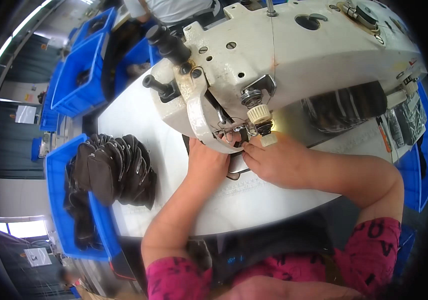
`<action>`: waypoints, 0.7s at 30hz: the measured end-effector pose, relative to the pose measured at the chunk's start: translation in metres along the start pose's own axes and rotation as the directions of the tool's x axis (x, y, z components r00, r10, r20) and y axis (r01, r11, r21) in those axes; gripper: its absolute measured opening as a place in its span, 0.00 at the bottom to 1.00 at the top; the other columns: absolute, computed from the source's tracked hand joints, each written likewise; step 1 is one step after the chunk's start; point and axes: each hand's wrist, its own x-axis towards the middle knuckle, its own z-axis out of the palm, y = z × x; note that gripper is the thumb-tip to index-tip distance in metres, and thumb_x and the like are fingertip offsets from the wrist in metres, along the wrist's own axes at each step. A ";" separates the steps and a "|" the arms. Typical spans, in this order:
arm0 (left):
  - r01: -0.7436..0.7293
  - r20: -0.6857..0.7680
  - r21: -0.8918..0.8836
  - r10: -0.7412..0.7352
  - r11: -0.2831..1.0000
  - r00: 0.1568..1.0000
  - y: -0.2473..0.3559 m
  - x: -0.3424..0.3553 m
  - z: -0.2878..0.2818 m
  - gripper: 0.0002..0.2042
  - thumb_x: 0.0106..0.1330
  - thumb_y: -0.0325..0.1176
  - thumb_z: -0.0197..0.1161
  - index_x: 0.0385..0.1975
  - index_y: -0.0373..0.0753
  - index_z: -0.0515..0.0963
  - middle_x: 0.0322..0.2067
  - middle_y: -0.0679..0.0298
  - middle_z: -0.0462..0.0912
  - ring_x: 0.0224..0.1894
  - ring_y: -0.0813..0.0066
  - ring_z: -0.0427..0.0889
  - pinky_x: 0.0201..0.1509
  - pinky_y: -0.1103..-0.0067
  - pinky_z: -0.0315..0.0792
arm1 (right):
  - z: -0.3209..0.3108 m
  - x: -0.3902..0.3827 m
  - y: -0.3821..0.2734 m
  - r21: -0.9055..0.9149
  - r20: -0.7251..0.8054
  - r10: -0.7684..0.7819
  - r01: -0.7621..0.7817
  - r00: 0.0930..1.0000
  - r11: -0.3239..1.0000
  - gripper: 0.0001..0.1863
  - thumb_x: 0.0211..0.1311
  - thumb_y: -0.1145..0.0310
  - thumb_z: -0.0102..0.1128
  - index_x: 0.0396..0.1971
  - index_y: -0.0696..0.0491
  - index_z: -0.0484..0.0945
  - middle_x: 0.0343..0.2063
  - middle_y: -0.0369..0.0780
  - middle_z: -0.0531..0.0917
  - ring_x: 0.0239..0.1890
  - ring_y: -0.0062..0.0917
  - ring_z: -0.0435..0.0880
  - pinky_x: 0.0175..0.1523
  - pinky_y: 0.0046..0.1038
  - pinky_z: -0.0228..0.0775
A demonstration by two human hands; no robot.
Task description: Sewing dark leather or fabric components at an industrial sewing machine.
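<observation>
- Blue bins [96, 92] crowd the upper left of the frame, dark curtains [11, 152] running down the far left, and a person in a white top [174, 9] shows at the top edge.
- Across the centre spreads a white table [269, 207], ruler-like markings along its near part.
- Dominating the upper right, a big off-white sewing machine [304, 45], light glowing beneath its arm.
- And the action sits at frame centre: a dark piece [234, 169] lies under the machine's head, mostly hidden, its lower edge peeking out between the hands.
- Left hand [208, 160] reaches up beside the piece, fingertips tucked behind the machine's curved guard [200, 120]; whether it grips or just presses, I cannot tell.
- Right hand [279, 160] comes in from the right, fingers bent, thumb side right at the piece; its grip is hidden too.
- Over at centre left, a fanned stack of dark pouches [116, 167], partly over another blue bin [105, 225] with more dark items inside.
- Right of centre, a dark, pale-streaked bundle [346, 107] sits under the arm, an orange-handled tool [384, 135] and a clear packet [410, 120] near it.
</observation>
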 end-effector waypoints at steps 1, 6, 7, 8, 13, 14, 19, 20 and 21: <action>-0.048 -0.036 0.050 0.050 0.998 0.998 0.002 0.001 -0.001 0.17 0.57 0.17 0.63 0.44 0.44 0.77 0.34 0.62 0.84 0.40 0.53 0.83 0.46 0.61 0.65 | -0.001 0.000 0.000 -0.003 0.012 0.001 -0.001 1.000 1.000 0.04 0.53 0.70 0.62 0.28 0.53 0.80 0.25 0.35 0.80 0.31 0.27 0.82 0.38 0.32 0.68; -0.045 0.039 0.004 0.044 0.999 0.998 0.002 0.002 -0.006 0.18 0.57 0.19 0.65 0.47 0.45 0.77 0.33 0.65 0.85 0.42 0.59 0.83 0.47 0.62 0.64 | 0.002 -0.001 -0.001 -0.018 0.009 0.015 -0.015 1.000 1.000 0.04 0.53 0.70 0.63 0.28 0.53 0.80 0.26 0.37 0.80 0.33 0.29 0.82 0.38 0.32 0.68; -0.006 0.095 -0.033 0.010 0.999 0.995 0.002 0.003 -0.010 0.18 0.58 0.21 0.66 0.47 0.45 0.78 0.33 0.66 0.85 0.43 0.61 0.83 0.47 0.62 0.64 | 0.002 -0.002 -0.001 -0.026 0.014 0.021 -0.020 1.000 0.999 0.04 0.53 0.71 0.63 0.28 0.53 0.80 0.26 0.37 0.80 0.34 0.31 0.82 0.39 0.32 0.69; -0.007 0.096 -0.033 0.010 0.999 0.995 0.002 0.003 -0.013 0.18 0.58 0.21 0.66 0.47 0.45 0.78 0.33 0.66 0.85 0.43 0.61 0.83 0.47 0.62 0.64 | 0.002 -0.001 -0.001 -0.025 0.013 0.021 -0.021 1.000 0.999 0.04 0.53 0.71 0.63 0.28 0.53 0.80 0.26 0.37 0.80 0.34 0.31 0.82 0.39 0.32 0.69; -0.003 0.126 -0.202 0.029 0.979 0.992 0.007 0.006 -0.024 0.15 0.61 0.25 0.70 0.47 0.44 0.79 0.32 0.67 0.86 0.41 0.64 0.82 0.47 0.65 0.66 | 0.001 -0.001 0.003 -0.005 0.016 0.061 -0.061 0.998 0.998 0.04 0.53 0.71 0.62 0.27 0.54 0.79 0.24 0.36 0.78 0.37 0.34 0.82 0.42 0.35 0.70; -0.002 0.125 -0.200 0.027 0.980 0.992 0.006 0.005 -0.024 0.15 0.61 0.25 0.70 0.47 0.44 0.79 0.32 0.67 0.86 0.41 0.64 0.82 0.47 0.65 0.66 | 0.001 -0.001 0.003 -0.005 0.016 0.059 -0.059 0.998 0.998 0.04 0.53 0.71 0.62 0.27 0.54 0.79 0.24 0.36 0.78 0.37 0.34 0.82 0.42 0.35 0.70; 0.339 0.318 -0.586 -0.176 0.736 0.932 0.004 0.005 -0.025 0.18 0.57 0.22 0.71 0.48 0.42 0.79 0.36 0.62 0.83 0.41 0.60 0.79 0.50 0.67 0.68 | 0.002 -0.001 0.002 0.117 -0.005 0.018 -0.017 1.000 0.993 0.03 0.53 0.71 0.62 0.27 0.53 0.80 0.26 0.37 0.79 0.32 0.31 0.82 0.40 0.35 0.70; 0.340 0.317 -0.585 -0.178 0.736 0.931 0.004 0.003 -0.024 0.18 0.57 0.22 0.71 0.48 0.42 0.79 0.36 0.62 0.83 0.41 0.60 0.79 0.50 0.67 0.68 | 0.002 -0.001 0.001 0.118 -0.006 0.016 -0.015 1.000 0.993 0.03 0.53 0.71 0.62 0.27 0.53 0.80 0.26 0.37 0.79 0.32 0.31 0.82 0.40 0.35 0.70; 0.294 0.278 -0.555 -0.159 0.778 0.947 0.005 0.002 -0.022 0.19 0.56 0.22 0.71 0.49 0.43 0.79 0.37 0.60 0.82 0.41 0.59 0.80 0.49 0.67 0.68 | 0.000 -0.001 0.001 0.089 -0.009 0.010 -0.009 1.000 0.996 0.03 0.54 0.70 0.62 0.28 0.53 0.80 0.26 0.36 0.79 0.31 0.30 0.82 0.39 0.34 0.70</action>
